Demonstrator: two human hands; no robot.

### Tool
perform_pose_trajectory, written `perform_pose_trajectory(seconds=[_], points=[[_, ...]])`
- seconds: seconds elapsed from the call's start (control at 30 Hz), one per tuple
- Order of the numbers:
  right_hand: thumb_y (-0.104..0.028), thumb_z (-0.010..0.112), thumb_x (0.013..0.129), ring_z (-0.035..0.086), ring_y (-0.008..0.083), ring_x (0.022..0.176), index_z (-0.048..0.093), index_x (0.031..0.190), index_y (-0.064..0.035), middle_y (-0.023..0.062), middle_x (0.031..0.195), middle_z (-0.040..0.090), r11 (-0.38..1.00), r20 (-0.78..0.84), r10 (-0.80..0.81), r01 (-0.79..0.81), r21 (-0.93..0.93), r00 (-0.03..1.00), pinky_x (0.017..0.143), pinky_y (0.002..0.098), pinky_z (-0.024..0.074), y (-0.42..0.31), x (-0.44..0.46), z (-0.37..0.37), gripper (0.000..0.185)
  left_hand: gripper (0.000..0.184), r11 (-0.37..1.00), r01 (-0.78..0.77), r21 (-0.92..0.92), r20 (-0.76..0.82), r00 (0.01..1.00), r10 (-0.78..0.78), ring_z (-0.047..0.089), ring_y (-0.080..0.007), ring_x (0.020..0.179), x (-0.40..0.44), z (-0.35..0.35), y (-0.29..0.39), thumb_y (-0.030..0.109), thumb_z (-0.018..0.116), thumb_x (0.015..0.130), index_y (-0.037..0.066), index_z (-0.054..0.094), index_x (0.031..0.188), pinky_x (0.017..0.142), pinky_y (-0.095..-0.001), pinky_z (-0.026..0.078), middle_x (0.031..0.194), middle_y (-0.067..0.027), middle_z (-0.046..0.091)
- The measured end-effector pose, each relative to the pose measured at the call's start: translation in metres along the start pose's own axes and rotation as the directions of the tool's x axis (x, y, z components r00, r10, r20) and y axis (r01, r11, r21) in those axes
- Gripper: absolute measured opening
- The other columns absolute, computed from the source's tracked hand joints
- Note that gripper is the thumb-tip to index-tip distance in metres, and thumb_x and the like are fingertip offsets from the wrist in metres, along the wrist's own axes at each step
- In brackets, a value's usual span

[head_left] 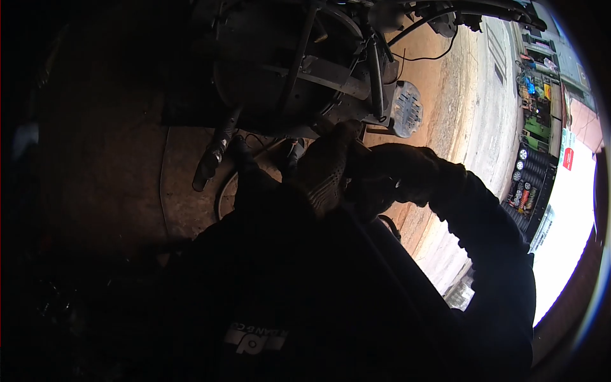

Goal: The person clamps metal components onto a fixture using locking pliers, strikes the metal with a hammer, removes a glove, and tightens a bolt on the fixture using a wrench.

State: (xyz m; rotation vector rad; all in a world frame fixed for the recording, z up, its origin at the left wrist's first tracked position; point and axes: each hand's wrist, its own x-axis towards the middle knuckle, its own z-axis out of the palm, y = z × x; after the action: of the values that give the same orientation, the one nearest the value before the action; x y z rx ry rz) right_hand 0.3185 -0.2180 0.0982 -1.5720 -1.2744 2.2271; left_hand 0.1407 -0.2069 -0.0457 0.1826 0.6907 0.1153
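Observation:
Much of the view is in deep shadow. My left hand (328,167), in what looks like a patterned glove, reaches up to the lower edge of a dark metal frame (331,75); its fingertips blend into the shadow. From the right, my dark-sleeved arm bends in, and my right hand (396,170) is beside the left one, fingers curled round something too dark to make out. A grey, slotted, rounded plate (407,109) sticks out from the frame just above my right hand.
A ribbed, dark bar (217,151) juts from the frame at left. Two shoes or feet, one at centre left (244,158), are near a round rim (223,197) on brown ground. At right lie a pale road (487,108) and a shopfront with stacked tyres (531,167).

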Motion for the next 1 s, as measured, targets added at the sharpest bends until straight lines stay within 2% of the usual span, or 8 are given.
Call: perform_pose_trajectory(seconds=[0.1, 0.3, 0.43, 0.5, 0.53, 0.6, 0.83, 1.0], points=[[-0.040, 0.061, 0.103, 0.073, 0.0177, 0.082, 0.068, 0.126, -0.0035, 0.0114, 0.099, 0.072, 0.845, -0.101, 0.456, -0.394, 0.362, 0.884, 0.074, 0.0300, 0.0607, -0.023, 0.000, 0.006, 0.043, 0.047, 0.997, -0.068, 0.046, 0.019, 0.998, 0.067, 0.066, -0.0174, 0.092, 0.005, -0.006, -0.012, 0.040, 0.067, 0.098, 0.001, 0.055, 0.122, 0.075, -0.0361, 0.059, 0.105, -0.0105, 0.063], [-0.044, 0.058, 0.104, 0.068, 0.0134, 0.066, 0.071, 0.108, -0.0030, 0.0064, 0.080, 0.068, 0.828, -0.344, 0.561, -0.500, 0.254, 0.753, 0.064, 0.0272, 0.0554, -0.036, -0.008, 0.019, 0.043, 0.047, 0.934, -0.319, 0.160, 0.091, 0.947, 0.308, 0.066, -0.0177, 0.092, 0.010, -0.007, -0.020, 0.039, 0.067, 0.098, 0.001, 0.055, 0.123, 0.076, -0.0363, 0.059, 0.105, -0.0108, 0.062], [-0.042, 0.061, 0.103, 0.065, 0.0127, 0.064, 0.070, 0.103, -0.0023, 0.0055, 0.079, 0.067, 0.944, -0.496, 0.328, -0.268, 0.190, 0.804, 0.062, 0.0259, 0.0543, -0.015, -0.019, 0.020, 0.041, 0.048, 1.000, 0.004, -0.024, -0.063, 0.998, -0.005, 0.065, -0.0158, 0.089, 0.006, -0.005, -0.019, 0.045, 0.065, 0.100, 0.005, 0.055, 0.124, 0.073, -0.0355, 0.056, 0.101, -0.0072, 0.062], [-0.026, 0.054, 0.107, 0.072, 0.0147, 0.074, 0.067, 0.120, -0.0005, 0.0094, 0.098, 0.073, 0.915, -0.469, 0.006, -0.194, -0.353, 0.883, 0.060, 0.0271, 0.0572, -0.014, -0.023, 0.020, 0.032, 0.051, 0.998, -0.028, -0.051, -0.007, 1.000, 0.028, 0.062, -0.0151, 0.084, 0.000, 0.008, -0.004, 0.047, 0.067, 0.098, 0.004, 0.056, 0.122, 0.075, -0.0342, 0.056, 0.096, -0.0068, 0.060], [-0.026, 0.054, 0.107, 0.072, 0.0147, 0.074, 0.067, 0.120, -0.0005, 0.0094, 0.098, 0.073, 0.915, -0.471, 0.005, -0.194, -0.354, 0.882, 0.060, 0.0271, 0.0572, -0.017, -0.023, 0.021, 0.032, 0.051, 0.997, -0.039, -0.061, 0.012, 0.999, 0.040, 0.061, -0.0148, 0.082, -0.007, 0.019, 0.008, 0.047, 0.068, 0.097, 0.003, 0.056, 0.121, 0.075, -0.0338, 0.056, 0.094, -0.0067, 0.059], [-0.026, 0.052, 0.108, 0.071, 0.0157, 0.069, 0.066, 0.119, 0.0011, 0.0106, 0.090, 0.073, 0.883, -0.536, 0.469, -0.357, 0.305, 0.702, 0.057, 0.0277, 0.0571, -0.027, -0.023, 0.025, 0.033, 0.056, 0.965, 0.044, -0.259, -0.153, 0.984, -0.086, 0.059, -0.0119, 0.078, -0.036, 0.055, 0.041, 0.051, 0.069, 0.095, 0.001, 0.057, 0.118, 0.074, -0.0314, 0.055, 0.089, -0.0052, 0.057], [-0.023, 0.060, 0.104, 0.071, 0.0134, 0.070, 0.069, 0.118, -0.0001, 0.0099, 0.090, 0.073, 0.875, -0.415, 0.395, -0.198, 0.441, 0.820, 0.061, 0.0260, 0.0573, -0.038, -0.051, 0.032, 0.028, 0.062, 0.996, 0.068, -0.061, -0.193, 0.978, -0.079, 0.063, -0.0148, 0.084, -0.035, 0.053, 0.037, 0.056, 0.067, 0.094, 0.000, 0.057, 0.119, 0.074, -0.0312, 0.053, 0.098, -0.0082, 0.061], [-0.006, 0.076, 0.088, 0.076, 0.0185, 0.085, 0.072, 0.114, -0.0022, 0.0108, 0.100, 0.075, 0.976, -0.521, 0.182, -0.220, -0.011, 0.834, 0.076, 0.0296, 0.0617, -0.041, -0.053, 0.050, 0.027, 0.064, 0.982, -0.159, 0.099, -0.146, 0.974, 0.172, 0.059, -0.0114, 0.083, -0.029, 0.053, 0.028, 0.058, 0.066, 0.095, 0.000, 0.054, 0.121, 0.088, -0.0312, 0.048, 0.094, -0.0039, 0.059]])
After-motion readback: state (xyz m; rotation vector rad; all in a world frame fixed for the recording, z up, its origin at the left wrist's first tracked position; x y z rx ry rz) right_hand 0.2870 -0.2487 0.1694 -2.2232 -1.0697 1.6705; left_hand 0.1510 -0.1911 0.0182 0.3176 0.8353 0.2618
